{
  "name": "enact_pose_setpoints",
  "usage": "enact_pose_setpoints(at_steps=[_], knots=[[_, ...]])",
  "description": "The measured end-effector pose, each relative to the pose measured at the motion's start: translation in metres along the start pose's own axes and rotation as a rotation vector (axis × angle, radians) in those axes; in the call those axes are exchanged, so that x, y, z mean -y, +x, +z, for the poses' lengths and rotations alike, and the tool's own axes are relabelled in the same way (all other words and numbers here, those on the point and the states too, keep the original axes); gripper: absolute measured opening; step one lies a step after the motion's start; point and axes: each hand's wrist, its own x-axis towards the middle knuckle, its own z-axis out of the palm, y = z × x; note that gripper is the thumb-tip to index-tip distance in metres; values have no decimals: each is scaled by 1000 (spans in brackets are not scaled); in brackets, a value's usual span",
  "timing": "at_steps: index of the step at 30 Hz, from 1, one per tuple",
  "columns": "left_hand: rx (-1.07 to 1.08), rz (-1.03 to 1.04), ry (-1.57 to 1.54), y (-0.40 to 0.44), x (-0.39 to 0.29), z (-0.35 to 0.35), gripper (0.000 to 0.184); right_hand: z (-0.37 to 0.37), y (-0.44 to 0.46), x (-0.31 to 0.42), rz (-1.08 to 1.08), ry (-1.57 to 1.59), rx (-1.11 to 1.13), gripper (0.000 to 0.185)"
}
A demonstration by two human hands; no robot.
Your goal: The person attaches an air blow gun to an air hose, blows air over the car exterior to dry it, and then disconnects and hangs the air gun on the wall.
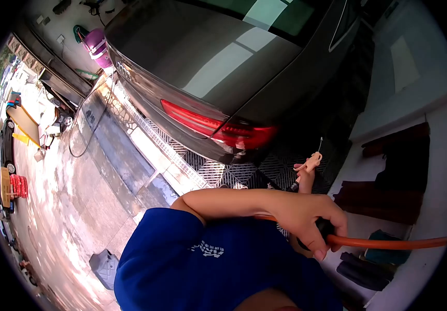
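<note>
My left arm reaches across my chest, and my left hand [314,220] is closed round a black grip or fitting [325,228] on an orange hose [389,242]. The hose runs off to the right, and a short bit of orange shows behind my forearm. Farther forward, my right hand [307,173] is raised near the rear corner of a dark car [202,67], its fingers closed on a tool with a thin, light-coloured tip [321,144]. The tool's body is mostly hidden by the fingers. The car's red tail light [218,127] is left of this hand, apart from it.
Dark cloths [384,199] hang on the white wall at right, with more folded cloths [366,269] below. A purple bucket [97,47] stands beyond the car's rear. Grating [223,173] covers the floor under the car. A thin dark hose [78,154] loops over the paving.
</note>
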Motion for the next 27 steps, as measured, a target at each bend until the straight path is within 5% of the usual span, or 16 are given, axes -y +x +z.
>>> enact_pose_setpoints(at_steps=[2,5,16,19,22,27], knots=[[-87,-347,227,-34,-12,5,27,13,-6,-3,-121,-256,30,60],[-101,-159,532,-54,-13,26,21,48,-30,7,-98,-307,169,50],[-137,-22,497,-61,-34,43,16,129,-93,78,89,-921,447,41],[-202,-120,479,-59,-29,47,15,149,-108,69,-65,-842,548,40],[-226,-175,409,-58,-21,52,15,126,-101,54,-153,-810,393,39],[-265,-136,412,-56,-18,59,16,65,-57,28,29,-790,31,31]])
